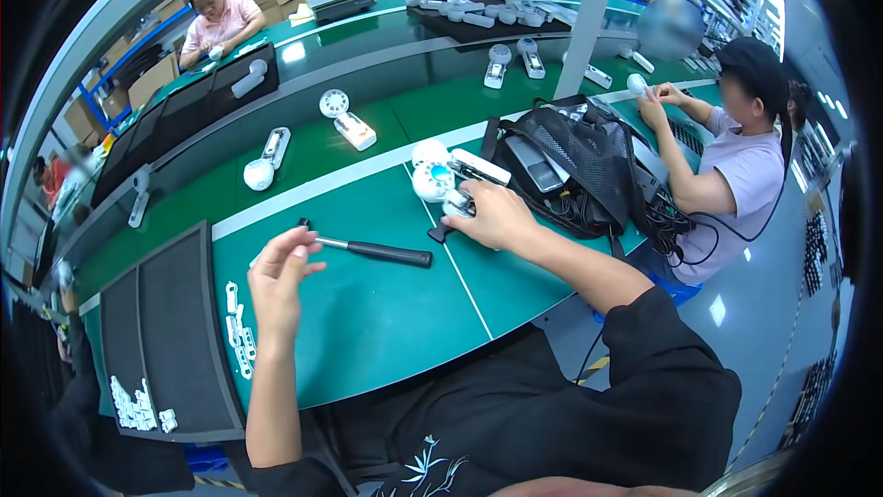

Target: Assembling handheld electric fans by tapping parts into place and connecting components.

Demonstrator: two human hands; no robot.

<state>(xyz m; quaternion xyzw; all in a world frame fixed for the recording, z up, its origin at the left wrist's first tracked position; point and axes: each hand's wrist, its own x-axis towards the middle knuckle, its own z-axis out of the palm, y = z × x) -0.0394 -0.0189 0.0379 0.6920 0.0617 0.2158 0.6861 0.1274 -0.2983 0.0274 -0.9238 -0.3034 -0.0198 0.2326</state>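
My right hand [499, 217] is closed around the short handle end of a white handheld fan [432, 182], whose round head has a blue centre. Another round white head [430, 151] sits right behind it, and a white handle piece [481, 167] lies beside them. My left hand [279, 278] is raised above the green table, fingers loosely bent and apart, and nothing shows clearly in it. Between my hands lies a hammer [390, 252] with a black grip. A small black object [440, 232] lies just below the fan, partly hidden by my right hand.
A black mesh bag [581, 161] with cables stands at the right. Small white parts [240, 331] lie beside a dark tray [175, 313] at left. Open white fans [354, 130] rest on the green conveyor [395, 120]. Co-workers sit at right [736, 148] and far left [221, 23].
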